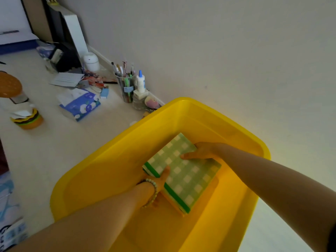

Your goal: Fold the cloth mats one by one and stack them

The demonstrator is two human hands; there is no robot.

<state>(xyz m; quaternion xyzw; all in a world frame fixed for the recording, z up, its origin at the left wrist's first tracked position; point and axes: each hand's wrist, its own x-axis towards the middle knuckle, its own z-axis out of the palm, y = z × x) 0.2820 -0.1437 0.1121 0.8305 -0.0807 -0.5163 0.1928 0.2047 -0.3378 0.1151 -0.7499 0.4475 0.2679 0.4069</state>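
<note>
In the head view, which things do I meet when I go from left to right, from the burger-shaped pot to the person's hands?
burger-shaped pot → blue tissue pack → pen cup → glue bottle → left hand → right hand, both gripping the folded checked mats in the yellow tub.

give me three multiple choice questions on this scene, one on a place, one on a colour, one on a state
1. Where are the folded green-and-white checked cloth mats?
A on a chair
B inside the yellow plastic tub
C on a shelf

2. What colour is the cap of the white glue bottle?
A blue
B red
C black

3. What are the left hand and right hand doing?
A both hang idle
B only one touches the mats
C both grip the mats' edges

Answers: B, the tub's walls surround the mats; A, a blue tip tops the bottle; C, a thumb lies on top at each opposite edge.
</note>
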